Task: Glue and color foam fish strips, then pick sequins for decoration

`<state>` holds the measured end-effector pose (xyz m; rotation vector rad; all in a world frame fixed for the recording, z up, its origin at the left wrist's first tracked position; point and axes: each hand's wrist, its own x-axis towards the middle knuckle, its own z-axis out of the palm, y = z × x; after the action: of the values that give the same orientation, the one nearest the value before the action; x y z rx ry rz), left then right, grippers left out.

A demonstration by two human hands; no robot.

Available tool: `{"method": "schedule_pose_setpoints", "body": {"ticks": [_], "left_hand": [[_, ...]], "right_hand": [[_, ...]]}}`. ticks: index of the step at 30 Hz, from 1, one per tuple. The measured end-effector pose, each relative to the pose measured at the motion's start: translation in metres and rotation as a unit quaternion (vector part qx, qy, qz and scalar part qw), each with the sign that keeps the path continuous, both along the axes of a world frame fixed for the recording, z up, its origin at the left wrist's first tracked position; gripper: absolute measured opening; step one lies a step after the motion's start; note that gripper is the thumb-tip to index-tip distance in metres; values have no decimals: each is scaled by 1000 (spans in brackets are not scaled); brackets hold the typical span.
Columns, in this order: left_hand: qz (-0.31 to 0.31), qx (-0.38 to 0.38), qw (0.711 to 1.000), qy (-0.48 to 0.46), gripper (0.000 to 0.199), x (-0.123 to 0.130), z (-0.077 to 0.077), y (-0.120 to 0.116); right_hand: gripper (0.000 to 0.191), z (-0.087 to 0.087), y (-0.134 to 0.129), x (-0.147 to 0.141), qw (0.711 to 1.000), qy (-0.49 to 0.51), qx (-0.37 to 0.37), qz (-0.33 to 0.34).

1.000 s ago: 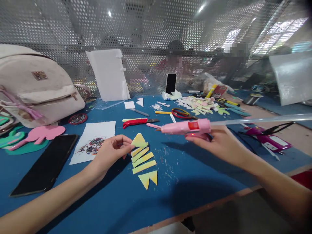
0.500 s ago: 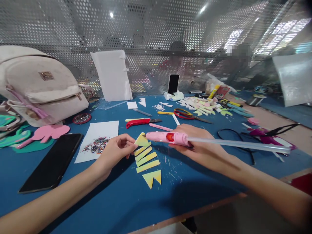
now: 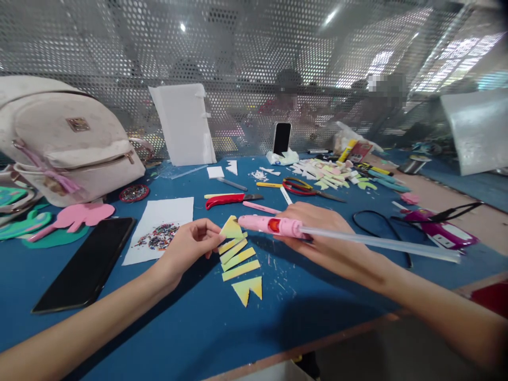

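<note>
My left hand (image 3: 194,241) pinches the left edge of a yellow-green triangular piece (image 3: 230,227). In my right hand (image 3: 321,227) is a pink glue gun (image 3: 257,223), its nozzle at the right side of that triangle and a long clear glue stick (image 3: 377,243) jutting from its back. Below the triangle, several yellow-green strips (image 3: 241,270) lie in a column, the upper ones close together or overlapping. A notched tail-shaped piece (image 3: 248,289) lies at the lower end of the column.
Left: a black phone (image 3: 85,264), white paper (image 3: 170,211) with beads, and a backpack (image 3: 75,143). Beyond my hands lie a red-handled knife (image 3: 226,199), scissors (image 3: 304,188) and foam scraps (image 3: 329,172). A purple tool (image 3: 440,227) with a black cord is at the right.
The back end of the glue stick has swung slightly down and left as the gun tilted a little. My left hand and the yellow-green pieces have hardly moved.
</note>
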<state>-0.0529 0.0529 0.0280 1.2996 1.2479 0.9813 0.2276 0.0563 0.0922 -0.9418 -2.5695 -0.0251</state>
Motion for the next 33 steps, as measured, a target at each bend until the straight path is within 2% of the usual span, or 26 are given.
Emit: {"method": "schedule_pose_setpoints", "body": {"ticks": [9,23,33], "left_hand": [[2,5,1000,-1,39,0,0,0],[4,5,1000,-10,42,1,0,-1],[6,-8,1000,-13,41,3,8,-3]], "right_hand": [[33,2,0,-6,999,-16,28,-14],[27,4,1,-7,999,-29,27,-5],[27,4,0,-8,999,-31,20,-5]]}}
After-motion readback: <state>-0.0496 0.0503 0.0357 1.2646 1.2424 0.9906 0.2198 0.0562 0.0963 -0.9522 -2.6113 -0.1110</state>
